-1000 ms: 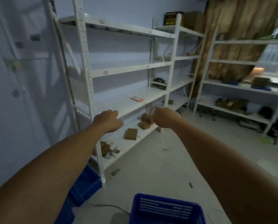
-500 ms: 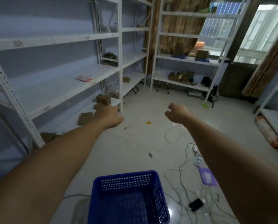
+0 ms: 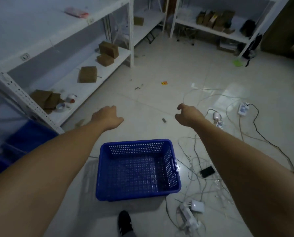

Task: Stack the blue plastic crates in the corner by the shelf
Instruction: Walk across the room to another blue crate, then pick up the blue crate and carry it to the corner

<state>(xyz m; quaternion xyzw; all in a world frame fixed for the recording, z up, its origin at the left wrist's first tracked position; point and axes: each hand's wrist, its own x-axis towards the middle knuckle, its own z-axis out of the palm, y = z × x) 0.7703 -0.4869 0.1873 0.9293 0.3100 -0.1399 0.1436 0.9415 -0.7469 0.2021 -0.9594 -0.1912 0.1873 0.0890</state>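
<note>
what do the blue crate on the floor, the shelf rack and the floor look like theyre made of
Blue perforated crate: moulded plastic, judging by its uniform colour, grid of holes and slight sheen. White shelving rack: probably painted metal, since its upright has rows of punched holes; the paint looks scuffed. Pale floor: likely glazed tile, with faint joint lines and glossy reflections.

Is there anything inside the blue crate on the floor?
Nothing visible: the blue perforated plastic crate shows only its bare mesh bottom. The floor directly beneath it is covered, so that cannot be checked.
</note>
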